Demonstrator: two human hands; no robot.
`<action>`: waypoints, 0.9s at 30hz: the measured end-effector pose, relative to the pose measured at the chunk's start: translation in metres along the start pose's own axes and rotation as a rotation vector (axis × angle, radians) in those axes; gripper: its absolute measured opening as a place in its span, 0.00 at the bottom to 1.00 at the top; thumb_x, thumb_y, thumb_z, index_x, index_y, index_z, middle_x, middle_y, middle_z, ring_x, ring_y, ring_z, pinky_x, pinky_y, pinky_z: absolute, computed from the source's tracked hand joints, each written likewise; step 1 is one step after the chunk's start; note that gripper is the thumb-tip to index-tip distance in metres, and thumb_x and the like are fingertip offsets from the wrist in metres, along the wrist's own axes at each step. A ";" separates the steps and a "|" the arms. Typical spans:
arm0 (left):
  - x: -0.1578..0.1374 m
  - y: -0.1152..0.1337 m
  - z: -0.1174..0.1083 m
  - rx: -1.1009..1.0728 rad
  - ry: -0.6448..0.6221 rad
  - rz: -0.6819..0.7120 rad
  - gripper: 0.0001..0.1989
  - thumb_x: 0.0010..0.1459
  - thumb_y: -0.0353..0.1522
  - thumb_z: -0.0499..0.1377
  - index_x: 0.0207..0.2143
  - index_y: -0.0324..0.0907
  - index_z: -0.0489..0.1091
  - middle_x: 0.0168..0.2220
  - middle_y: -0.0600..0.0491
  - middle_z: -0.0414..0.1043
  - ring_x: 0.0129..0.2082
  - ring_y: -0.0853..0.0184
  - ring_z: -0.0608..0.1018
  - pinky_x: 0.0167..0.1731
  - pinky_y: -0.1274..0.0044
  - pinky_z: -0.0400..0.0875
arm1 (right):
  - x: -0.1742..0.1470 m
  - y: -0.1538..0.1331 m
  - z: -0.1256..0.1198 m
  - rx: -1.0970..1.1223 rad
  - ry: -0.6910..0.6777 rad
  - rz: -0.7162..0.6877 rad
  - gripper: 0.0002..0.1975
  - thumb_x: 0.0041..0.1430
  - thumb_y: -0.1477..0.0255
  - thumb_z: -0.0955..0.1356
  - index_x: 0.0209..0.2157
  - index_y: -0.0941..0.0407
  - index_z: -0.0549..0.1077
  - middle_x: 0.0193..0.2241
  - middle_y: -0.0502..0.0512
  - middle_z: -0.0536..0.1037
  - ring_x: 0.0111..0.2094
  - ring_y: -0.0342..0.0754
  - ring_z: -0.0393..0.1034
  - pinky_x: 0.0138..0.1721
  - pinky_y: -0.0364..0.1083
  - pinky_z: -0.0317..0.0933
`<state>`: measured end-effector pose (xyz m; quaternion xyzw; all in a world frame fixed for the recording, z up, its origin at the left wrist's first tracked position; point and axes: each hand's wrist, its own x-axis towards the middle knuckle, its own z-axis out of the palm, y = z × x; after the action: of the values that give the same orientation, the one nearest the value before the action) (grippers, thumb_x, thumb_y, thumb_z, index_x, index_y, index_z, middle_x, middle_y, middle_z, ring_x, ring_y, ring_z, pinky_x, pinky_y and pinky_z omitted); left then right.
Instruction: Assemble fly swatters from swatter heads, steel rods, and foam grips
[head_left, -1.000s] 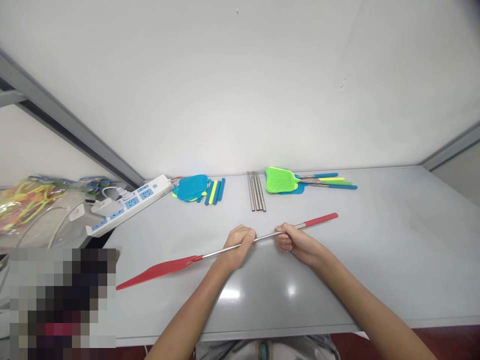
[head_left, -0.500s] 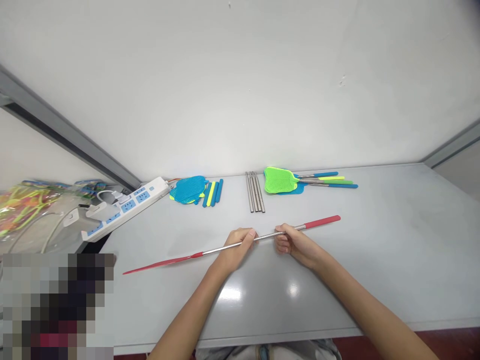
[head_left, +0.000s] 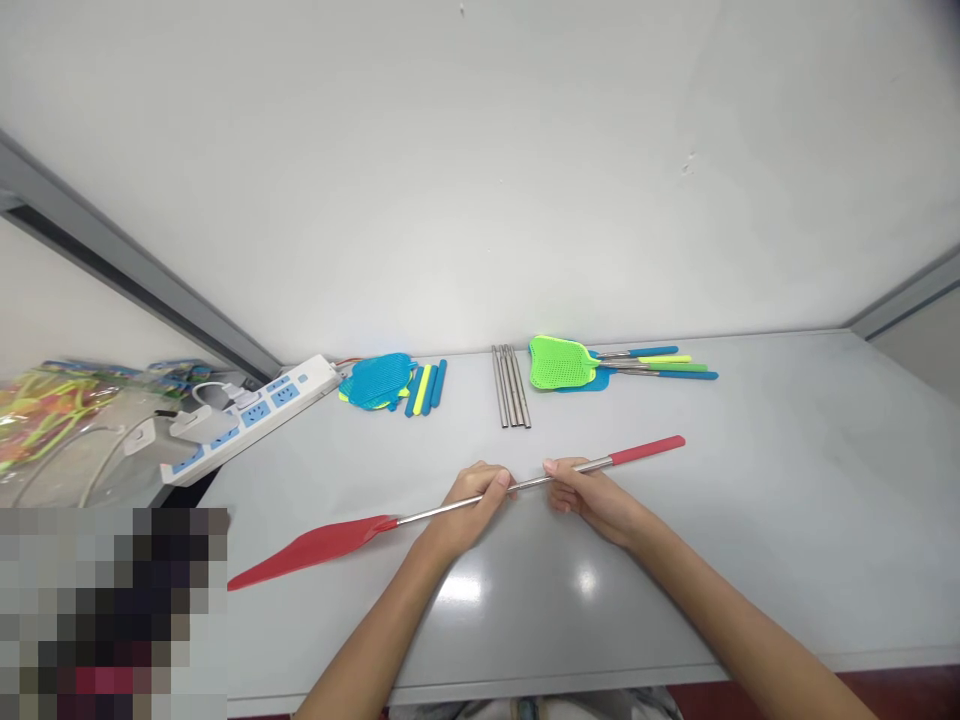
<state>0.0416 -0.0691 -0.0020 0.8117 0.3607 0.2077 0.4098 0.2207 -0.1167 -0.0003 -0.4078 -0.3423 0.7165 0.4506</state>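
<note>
A fly swatter (head_left: 439,510) with a red head, a thin metal rod and a red grip is held above the table, slanting up to the right. My left hand (head_left: 476,505) is closed around the rod's middle, thumb on top. Closer to the red grip, my right hand (head_left: 581,490) pinches the rod between thumb and fingers. The red swatter head (head_left: 322,550) points left, seen at an angle, its tip meeting the blurred patch. The red grip (head_left: 649,449) sticks out to the right of my right hand.
Along the back lie blue swatter heads (head_left: 379,381), several blue and yellow grips (head_left: 425,389), several metal rods (head_left: 511,388) and a stack of swatters with a green head (head_left: 561,362) on top. A power strip (head_left: 255,418) with plugs and a plastic bag (head_left: 60,420) are at left.
The swatter has rolled about its rod, so the red head shows broader than before. Its head end has swung slightly lower and left. Both hands keep their hold.
</note>
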 end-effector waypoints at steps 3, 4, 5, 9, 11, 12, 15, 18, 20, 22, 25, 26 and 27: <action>0.001 0.001 0.000 0.021 -0.010 -0.015 0.21 0.59 0.37 0.39 0.21 0.41 0.64 0.18 0.57 0.61 0.26 0.69 0.66 0.31 0.78 0.59 | 0.000 0.000 0.000 0.008 0.009 0.003 0.19 0.51 0.65 0.64 0.14 0.56 0.53 0.15 0.45 0.52 0.18 0.40 0.51 0.24 0.44 0.47; 0.001 0.001 0.000 0.028 -0.012 -0.019 0.21 0.59 0.37 0.40 0.20 0.41 0.64 0.18 0.57 0.61 0.27 0.69 0.66 0.31 0.78 0.59 | 0.000 0.000 0.000 0.021 0.020 0.013 0.19 0.51 0.65 0.64 0.14 0.56 0.53 0.15 0.45 0.52 0.18 0.40 0.51 0.24 0.44 0.47; 0.001 0.001 0.000 0.033 -0.014 -0.022 0.21 0.59 0.37 0.40 0.20 0.41 0.64 0.18 0.57 0.61 0.27 0.69 0.66 0.30 0.78 0.58 | 0.000 0.000 0.000 0.034 0.030 0.025 0.19 0.51 0.65 0.64 0.14 0.56 0.53 0.15 0.45 0.52 0.18 0.40 0.52 0.24 0.44 0.48; 0.001 0.001 0.000 0.043 -0.018 -0.028 0.22 0.59 0.38 0.39 0.19 0.41 0.63 0.18 0.56 0.62 0.26 0.69 0.65 0.30 0.78 0.58 | 0.000 0.000 -0.001 0.068 0.049 0.038 0.18 0.50 0.65 0.64 0.14 0.56 0.54 0.15 0.45 0.53 0.18 0.40 0.52 0.24 0.44 0.48; 0.001 0.000 0.001 0.044 -0.012 -0.033 0.22 0.59 0.38 0.39 0.19 0.41 0.63 0.18 0.56 0.62 0.26 0.69 0.65 0.30 0.78 0.58 | 0.000 0.001 0.000 0.075 0.044 0.027 0.19 0.51 0.64 0.63 0.14 0.57 0.55 0.15 0.45 0.54 0.18 0.40 0.52 0.25 0.44 0.48; 0.001 0.000 0.001 0.042 -0.011 -0.034 0.22 0.59 0.39 0.39 0.19 0.41 0.63 0.18 0.56 0.62 0.26 0.69 0.65 0.30 0.78 0.58 | 0.000 0.001 0.000 0.074 0.044 0.021 0.19 0.52 0.63 0.62 0.14 0.57 0.55 0.14 0.45 0.54 0.18 0.40 0.52 0.25 0.44 0.48; -0.001 0.001 0.002 0.004 -0.032 -0.043 0.23 0.59 0.38 0.38 0.20 0.41 0.65 0.18 0.56 0.62 0.28 0.69 0.66 0.31 0.78 0.58 | 0.000 0.003 0.002 0.048 0.065 0.002 0.20 0.52 0.62 0.62 0.13 0.57 0.55 0.14 0.46 0.54 0.18 0.40 0.52 0.25 0.44 0.48; -0.002 0.004 0.003 -0.094 -0.072 -0.084 0.24 0.59 0.38 0.38 0.21 0.40 0.67 0.17 0.56 0.62 0.29 0.69 0.67 0.32 0.79 0.58 | 0.001 0.005 0.002 0.028 0.082 -0.003 0.20 0.51 0.63 0.63 0.12 0.57 0.55 0.13 0.46 0.54 0.18 0.40 0.52 0.25 0.44 0.48; -0.001 0.005 0.004 -0.170 -0.093 -0.119 0.24 0.59 0.39 0.39 0.19 0.40 0.67 0.17 0.56 0.62 0.27 0.69 0.67 0.31 0.80 0.58 | 0.001 0.005 0.001 0.040 0.075 0.004 0.19 0.51 0.64 0.63 0.12 0.57 0.55 0.13 0.46 0.55 0.18 0.40 0.53 0.25 0.44 0.49; 0.000 0.006 0.004 -0.242 -0.116 -0.149 0.25 0.58 0.40 0.40 0.18 0.39 0.65 0.15 0.56 0.61 0.23 0.71 0.66 0.28 0.80 0.58 | 0.001 0.004 0.000 0.052 0.067 0.012 0.19 0.51 0.64 0.62 0.12 0.57 0.56 0.13 0.46 0.56 0.18 0.41 0.53 0.25 0.44 0.49; 0.001 0.007 0.002 -0.333 -0.148 -0.186 0.24 0.58 0.41 0.41 0.16 0.38 0.62 0.14 0.57 0.58 0.19 0.72 0.63 0.24 0.80 0.56 | 0.000 0.001 0.000 0.035 0.049 0.025 0.19 0.52 0.65 0.62 0.12 0.57 0.58 0.12 0.47 0.57 0.18 0.41 0.55 0.25 0.44 0.50; 0.001 0.007 0.002 -0.359 -0.154 -0.193 0.24 0.58 0.41 0.41 0.16 0.38 0.62 0.14 0.57 0.57 0.19 0.73 0.63 0.24 0.80 0.56 | 0.000 0.000 0.001 0.027 0.045 0.029 0.19 0.52 0.65 0.61 0.12 0.57 0.59 0.12 0.47 0.57 0.18 0.41 0.55 0.25 0.44 0.50; 0.002 0.007 0.001 -0.385 -0.158 -0.195 0.23 0.58 0.41 0.41 0.16 0.38 0.61 0.14 0.58 0.57 0.19 0.73 0.62 0.24 0.80 0.56 | 0.000 0.000 0.001 0.022 0.043 0.032 0.19 0.52 0.65 0.61 0.12 0.58 0.60 0.12 0.47 0.57 0.18 0.41 0.55 0.26 0.44 0.50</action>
<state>0.0463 -0.0712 0.0029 0.6935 0.3578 0.1682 0.6022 0.2201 -0.1170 0.0006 -0.4236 -0.3182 0.7183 0.4509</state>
